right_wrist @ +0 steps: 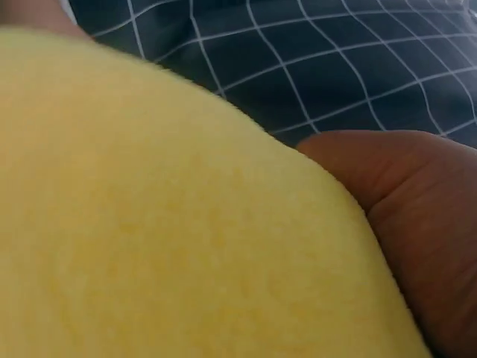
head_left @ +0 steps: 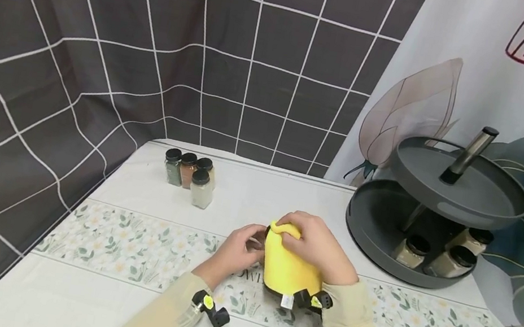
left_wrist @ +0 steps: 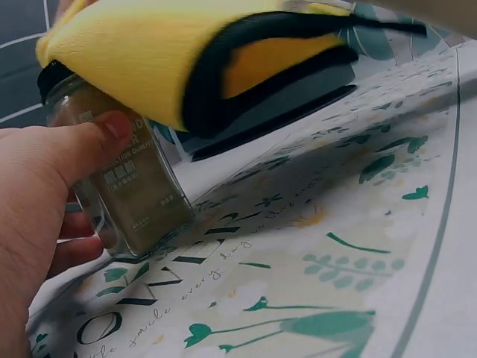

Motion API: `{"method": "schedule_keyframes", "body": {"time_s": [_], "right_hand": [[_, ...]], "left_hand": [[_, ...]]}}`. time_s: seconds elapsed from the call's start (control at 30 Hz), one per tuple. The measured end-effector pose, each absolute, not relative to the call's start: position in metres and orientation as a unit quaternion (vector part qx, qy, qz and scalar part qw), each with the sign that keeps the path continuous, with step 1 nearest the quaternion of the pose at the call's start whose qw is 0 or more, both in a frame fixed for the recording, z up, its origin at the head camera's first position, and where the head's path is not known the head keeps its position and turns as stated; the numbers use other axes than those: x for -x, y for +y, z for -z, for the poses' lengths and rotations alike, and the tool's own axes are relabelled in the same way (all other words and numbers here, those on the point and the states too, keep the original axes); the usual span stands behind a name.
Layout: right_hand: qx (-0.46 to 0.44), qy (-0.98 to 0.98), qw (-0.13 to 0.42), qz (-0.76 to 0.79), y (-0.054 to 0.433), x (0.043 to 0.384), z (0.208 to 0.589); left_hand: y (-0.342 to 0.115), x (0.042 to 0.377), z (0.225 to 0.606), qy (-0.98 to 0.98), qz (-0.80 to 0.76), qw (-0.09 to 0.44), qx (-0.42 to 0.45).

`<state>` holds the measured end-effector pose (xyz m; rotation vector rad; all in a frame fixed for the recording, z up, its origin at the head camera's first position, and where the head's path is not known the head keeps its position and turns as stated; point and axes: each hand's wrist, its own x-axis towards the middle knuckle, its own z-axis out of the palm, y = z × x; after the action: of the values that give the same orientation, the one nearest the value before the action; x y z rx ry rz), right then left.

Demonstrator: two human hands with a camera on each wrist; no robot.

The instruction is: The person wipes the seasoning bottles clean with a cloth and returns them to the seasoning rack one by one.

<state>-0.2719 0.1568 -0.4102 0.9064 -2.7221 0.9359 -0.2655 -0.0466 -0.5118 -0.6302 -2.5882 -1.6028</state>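
My left hand (head_left: pixel 233 251) grips a glass spice jar (left_wrist: pixel 141 183) filled with brown powder, thumb across its printed label. The jar leans, its base at or just over the patterned cloth, and its black lid (left_wrist: pixel 54 78) is partly covered. A yellow cloth (head_left: pixel 289 268) with dark edging drapes against the top of the jar, pinched by my right hand (head_left: pixel 318 247) between thumb and fingers. In the right wrist view the yellow cloth (right_wrist: pixel 186 216) hides most of the scene, including the right fingertips.
Several black-lidded spice jars (head_left: pixel 188 169) stand together at the back left of the table. On the right is a grey two-tier round tray (head_left: pixel 361 216), with a few jars (head_left: pixel 411 251) on its lower level. A floral runner (head_left: pixel 126 242) crosses the white table.
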Motion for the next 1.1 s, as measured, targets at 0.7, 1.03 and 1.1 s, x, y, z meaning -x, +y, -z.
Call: {"method": "schedule_keyframes", "body": {"time_s": [0.7, 1.03, 1.1], "right_hand": [[-0.12, -0.831, 0.133, -0.526, 0.141, 0.294, 0.483], [-0.152, -0.943, 0.069, -0.288, 0.136, 0.293, 0.497], [-0.155, -0.951, 0.081, -0.253, 0.135, 0.293, 0.497]], "left_hand": [[-0.048, 0.275, 0.519, -0.84, 0.488, 0.097, 0.215], [-0.054, 0.281, 0.525, -0.837, 0.485, 0.126, 0.221], [-0.056, 0.282, 0.526, -0.838, 0.486, 0.126, 0.214]]}}
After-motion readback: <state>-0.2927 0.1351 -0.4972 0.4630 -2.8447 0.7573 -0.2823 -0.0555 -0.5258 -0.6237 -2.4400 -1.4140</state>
